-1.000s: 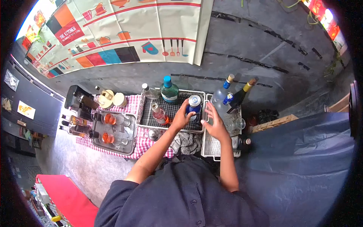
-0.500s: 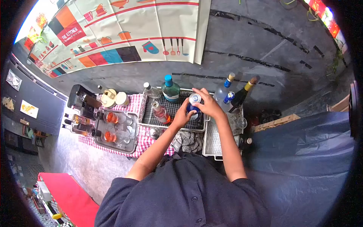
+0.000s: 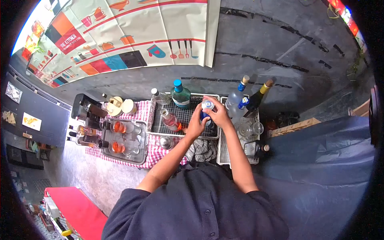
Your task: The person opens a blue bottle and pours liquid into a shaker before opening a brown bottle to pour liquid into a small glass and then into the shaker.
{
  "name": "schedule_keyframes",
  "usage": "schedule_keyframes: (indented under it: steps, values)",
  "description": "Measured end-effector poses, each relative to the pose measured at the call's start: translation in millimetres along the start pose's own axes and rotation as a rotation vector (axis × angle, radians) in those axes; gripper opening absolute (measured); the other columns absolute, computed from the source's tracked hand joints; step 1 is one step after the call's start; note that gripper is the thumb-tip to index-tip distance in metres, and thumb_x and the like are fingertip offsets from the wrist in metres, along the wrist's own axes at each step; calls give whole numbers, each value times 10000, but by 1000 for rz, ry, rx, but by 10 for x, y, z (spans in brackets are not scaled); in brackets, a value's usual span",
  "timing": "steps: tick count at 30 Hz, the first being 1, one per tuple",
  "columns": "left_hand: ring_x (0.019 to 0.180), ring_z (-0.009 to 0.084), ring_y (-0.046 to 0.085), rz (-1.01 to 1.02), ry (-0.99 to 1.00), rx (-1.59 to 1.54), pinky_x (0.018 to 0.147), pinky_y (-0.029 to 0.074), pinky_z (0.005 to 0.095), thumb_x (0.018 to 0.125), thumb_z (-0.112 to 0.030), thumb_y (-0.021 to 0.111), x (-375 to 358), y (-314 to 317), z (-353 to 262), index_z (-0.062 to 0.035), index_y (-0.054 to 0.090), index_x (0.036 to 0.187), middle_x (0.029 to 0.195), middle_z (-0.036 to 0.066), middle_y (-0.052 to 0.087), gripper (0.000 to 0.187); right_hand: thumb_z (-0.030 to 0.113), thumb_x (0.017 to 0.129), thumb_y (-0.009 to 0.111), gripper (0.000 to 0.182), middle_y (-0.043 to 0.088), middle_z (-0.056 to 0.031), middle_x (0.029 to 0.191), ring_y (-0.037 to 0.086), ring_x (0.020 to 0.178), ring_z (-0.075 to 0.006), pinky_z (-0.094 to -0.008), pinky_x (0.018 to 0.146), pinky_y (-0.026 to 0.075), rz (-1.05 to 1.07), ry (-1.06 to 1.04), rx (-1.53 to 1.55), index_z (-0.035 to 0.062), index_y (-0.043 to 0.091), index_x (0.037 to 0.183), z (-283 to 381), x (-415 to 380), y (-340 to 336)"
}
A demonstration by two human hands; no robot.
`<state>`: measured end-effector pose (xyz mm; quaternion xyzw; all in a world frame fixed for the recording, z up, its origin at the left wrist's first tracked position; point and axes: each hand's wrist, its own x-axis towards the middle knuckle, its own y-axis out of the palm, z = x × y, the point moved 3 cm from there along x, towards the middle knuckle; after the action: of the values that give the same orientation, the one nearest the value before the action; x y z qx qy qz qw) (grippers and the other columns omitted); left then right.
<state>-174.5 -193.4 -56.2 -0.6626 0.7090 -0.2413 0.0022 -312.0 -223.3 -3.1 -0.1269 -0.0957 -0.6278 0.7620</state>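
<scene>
A blue drink can with a silver top (image 3: 207,105) is held upright between my two hands, above the right part of a wire-mesh basket. My left hand (image 3: 195,125) is closed round the can's left side. On its right side, my right hand (image 3: 219,115) grips it with the fingers behind the rim; part of the can's body is hidden. Left of my hands, a clear bottle with pinkish-red contents (image 3: 170,121) stands in the white-rimmed basket (image 3: 182,135). A green bottle with a blue cap (image 3: 181,95) and a clear bottle with a silvery cap (image 3: 159,96) stand behind it.
Right of the basket, a white tray (image 3: 228,154) bears glasses (image 3: 257,128), tall bottles (image 3: 256,96) and a dark-stoppered bottle (image 3: 256,148). Leftward, a grey tray (image 3: 138,160) carries several glasses with red contents. A checkered cloth (image 3: 201,150) lies near my body.
My right hand's raised fingers have come down closer around the can's rim. The can stays between both hands at nearly the same place, while the view has shifted slightly.
</scene>
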Motion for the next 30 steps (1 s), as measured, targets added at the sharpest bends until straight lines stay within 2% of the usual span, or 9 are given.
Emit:
schedule_keyframes:
  steps: [2, 3, 7, 10, 13, 16, 24, 27, 30]
  values:
    - [1377, 408, 432, -42, -2, 40, 1133, 355, 444, 865, -96, 711, -25, 20, -19, 5, 408, 1426, 1490, 230, 434, 645, 104, 837, 755, 533, 624, -114, 1304, 579, 1221, -235, -345, 1044, 439, -70, -9, -19, 26, 591, 1337, -53, -33, 36]
    - [1386, 414, 419, -39, -12, 19, 1132, 358, 445, 859, -68, 699, -27, 6, -70, 1, 430, 1399, 1509, 227, 414, 607, 60, 859, 753, 598, 598, -89, 1299, 568, 1208, -176, -297, 1042, 445, -55, -55, -114, 38, 527, 1413, -74, -25, 57]
    - [1301, 408, 484, 3, -33, 10, 1103, 387, 431, 789, -146, 773, 65, -46, -40, 16, 440, 1373, 1365, 231, 492, 692, 98, 808, 807, 772, 591, -88, 1260, 574, 1165, -155, -299, 1034, 448, -29, 188, 252, 57, 441, 1486, -114, -37, 56]
    - [1211, 387, 530, 67, -112, -50, 1060, 418, 425, 720, -219, 832, 247, -71, 13, 30, 437, 1340, 1229, 216, 517, 776, 119, 770, 817, 847, 608, -103, 1240, 570, 1169, -167, -320, 1017, 446, 114, 20, 77, 76, 412, 1513, 35, 146, 63]
    - [1161, 357, 552, -39, 56, -28, 1009, 451, 414, 666, -248, 867, 370, 27, 126, 26, 423, 1309, 1189, 185, 516, 829, 82, 778, 792, 567, 653, -54, 1130, 612, 1069, -137, -291, 961, 480, 144, 36, 40, 45, 593, 1307, -52, 256, 84]
    - [1174, 351, 554, 30, -48, -111, 1013, 454, 406, 652, -234, 874, 326, 106, 237, 23, 427, 1340, 1214, 183, 523, 860, 58, 792, 748, 238, 678, -37, 1002, 627, 958, -114, -283, 879, 498, 105, 21, -92, 32, 642, 1004, -82, 278, 107]
    - [1149, 397, 572, -98, -37, 65, 943, 485, 432, 829, -174, 718, 202, 239, 193, 20, 468, 1313, 1232, 199, 541, 578, -18, 802, 721, 188, 636, -15, 913, 596, 891, -84, -261, 815, 494, -131, 14, -32, 31, 619, 951, -90, 132, 210]
    - [1105, 413, 572, -121, -79, 210, 901, 488, 446, 871, -179, 668, 162, 280, 194, 31, 476, 1282, 1191, 205, 541, 500, -28, 814, 720, 182, 645, -17, 917, 600, 880, -84, -257, 807, 496, -251, 36, -28, 32, 630, 961, -120, 88, 281]
    - [1076, 425, 566, -181, 32, 167, 874, 486, 459, 871, -186, 664, 154, 276, 117, 39, 480, 1260, 1158, 216, 537, 486, -2, 819, 742, 185, 659, -33, 904, 619, 856, -105, -274, 790, 507, -367, 29, -84, 32, 638, 967, -167, 49, 347]
